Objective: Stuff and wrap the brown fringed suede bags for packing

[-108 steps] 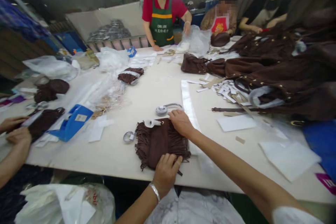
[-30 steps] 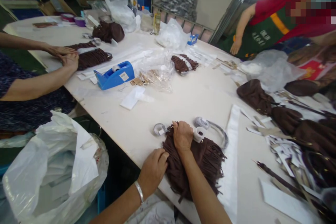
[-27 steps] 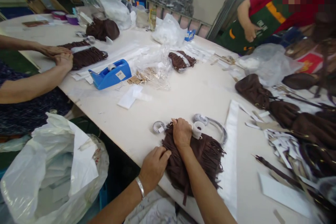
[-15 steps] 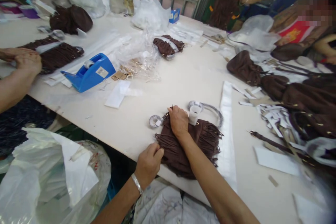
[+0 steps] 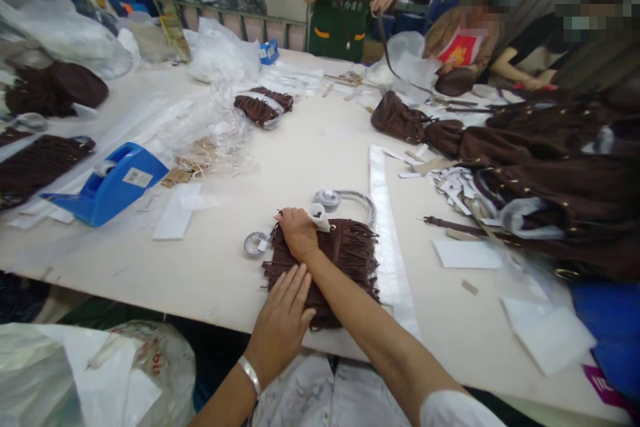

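Observation:
A dark brown fringed bag (image 5: 345, 260) lies flat on the table before me. My left hand (image 5: 280, 313) rests flat on its lower left part, fingers stretched out. Above it, my right hand (image 5: 299, 233) is closed on the upper left edge of the bag, its forearm crossing over the bag. Beside that hand a white paper roll (image 5: 319, 217) stands out at the top edge. A wrapped strap coil (image 5: 327, 199) lies behind the bag, and a smaller wrapped ring (image 5: 256, 244) is to its left. What the right fingertips pinch is partly hidden.
A blue tape dispenser (image 5: 113, 183) and white card (image 5: 174, 217) lie to the left. Long white plastic (image 5: 387, 233) runs along the bag's right side. Brown bags (image 5: 550, 180) are heaped at right. Across the table a person in a green apron (image 5: 337, 30) holds another brown piece.
My left hand has opened from a closed shape at the bag's left side and now lies flat on it. My right hand stays at the upper edge. The view has swung right.

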{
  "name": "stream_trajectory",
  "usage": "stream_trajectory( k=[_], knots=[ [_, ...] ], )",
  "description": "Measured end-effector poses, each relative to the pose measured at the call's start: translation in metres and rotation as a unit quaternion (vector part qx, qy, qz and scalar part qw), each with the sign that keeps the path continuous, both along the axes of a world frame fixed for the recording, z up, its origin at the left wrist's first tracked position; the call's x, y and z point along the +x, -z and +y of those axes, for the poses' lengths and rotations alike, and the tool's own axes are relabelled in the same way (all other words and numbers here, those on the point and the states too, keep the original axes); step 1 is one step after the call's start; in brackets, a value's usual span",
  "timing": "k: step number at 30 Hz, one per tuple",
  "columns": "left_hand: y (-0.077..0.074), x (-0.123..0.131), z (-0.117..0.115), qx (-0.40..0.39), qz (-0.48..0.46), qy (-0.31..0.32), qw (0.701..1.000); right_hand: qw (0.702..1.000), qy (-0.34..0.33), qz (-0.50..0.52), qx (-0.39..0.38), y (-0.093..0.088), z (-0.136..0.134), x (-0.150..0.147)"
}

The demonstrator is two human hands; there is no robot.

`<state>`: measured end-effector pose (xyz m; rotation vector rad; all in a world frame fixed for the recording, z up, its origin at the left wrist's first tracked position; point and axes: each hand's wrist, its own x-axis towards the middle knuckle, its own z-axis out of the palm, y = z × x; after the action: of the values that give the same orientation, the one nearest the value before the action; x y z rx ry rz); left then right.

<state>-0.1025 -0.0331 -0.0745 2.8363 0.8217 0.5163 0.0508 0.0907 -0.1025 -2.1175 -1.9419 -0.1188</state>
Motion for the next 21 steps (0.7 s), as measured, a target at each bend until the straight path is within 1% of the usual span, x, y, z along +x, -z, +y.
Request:
stream_trajectory(
  k=[3,6,7,9,11,12,13,15,16,17,19,21],
  knots=[
    [0.029,0.000,-0.009,0.056,0.058,-0.016,0.997,1.000,-0.022,-0.005,0.004,-0.009,0.000,0.001],
    [0.048,-0.006,-0.009,0.100,0.061,-0.010,0.993,0.998,-0.050,-0.017,0.013,-0.030,-0.011,-0.005],
    [0.053,-0.008,-0.008,0.111,0.057,-0.002,0.992,0.998,-0.061,-0.022,0.020,-0.038,-0.021,-0.010],
    [0.060,-0.013,-0.007,0.123,0.047,0.023,0.991,0.993,-0.108,-0.027,0.049,-0.053,-0.054,-0.019],
    [0.065,-0.015,-0.007,0.122,0.023,0.037,0.992,0.975,-0.198,-0.011,0.100,-0.061,-0.100,-0.023],
    [0.067,-0.016,-0.007,0.117,0.011,0.038,0.992,0.967,-0.227,0.008,0.114,-0.062,-0.125,-0.021],
    [0.067,-0.015,-0.007,0.110,0.003,0.035,0.993,0.968,-0.223,0.034,0.111,-0.059,-0.149,-0.016],
    [0.065,-0.013,-0.007,0.097,0.006,0.021,0.995,0.981,-0.162,0.079,0.072,-0.048,-0.189,0.001],
    [0.062,-0.012,-0.008,0.093,0.019,0.019,0.995,0.984,-0.149,0.090,0.042,-0.041,-0.203,0.009],
    [0.059,-0.012,-0.008,0.094,0.028,0.019,0.995,0.985,-0.138,0.101,0.017,-0.033,-0.214,0.017],
    [0.052,-0.012,-0.007,0.096,0.040,0.022,0.994,0.984,-0.135,0.117,-0.015,-0.022,-0.223,0.027],
    [0.040,-0.013,-0.004,0.092,0.041,0.041,0.994,0.982,-0.133,0.135,-0.023,-0.021,-0.223,0.029]
  ],
)
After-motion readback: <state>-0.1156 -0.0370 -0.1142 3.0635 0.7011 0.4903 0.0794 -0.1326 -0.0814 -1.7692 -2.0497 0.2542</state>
